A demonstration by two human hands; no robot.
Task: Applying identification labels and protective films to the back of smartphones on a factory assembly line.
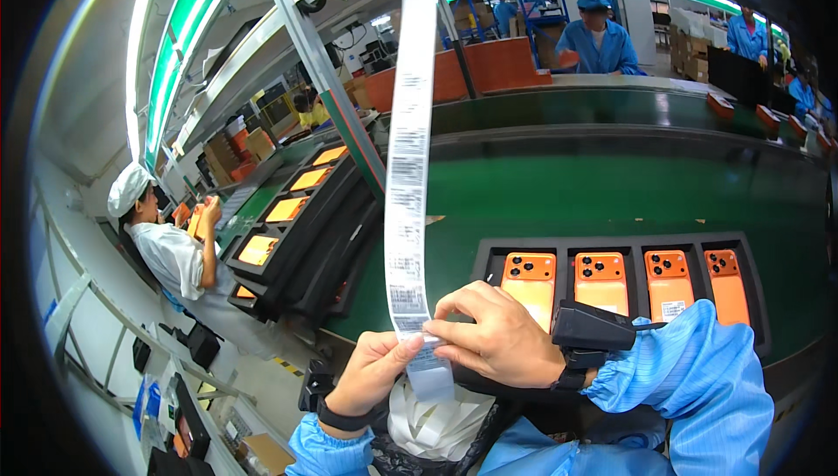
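A long strip of printed labels (410, 171) hangs down from above to my hands. My left hand (374, 373) pinches its lower end between thumb and fingers. From the other side my right hand (497, 334) grips the same strip, its fingertips beside my left thumb. Below them the strip's tail hangs over a bin lined with a black bag (388, 441), which holds crumpled white backing paper (436, 424). To the right, a black foam tray (559, 245) holds several orange phones (600, 288) with camera bumps; one phone (670, 288) bears a white label.
A green conveyor belt (559, 188) runs across in front of me. Stacked black trays (305, 258) with orange phones stand at the left, where a person in a white cap (166, 240) handles one. Another person in blue (599, 44) works across the line. A metal post (327, 66) rises left of the strip.
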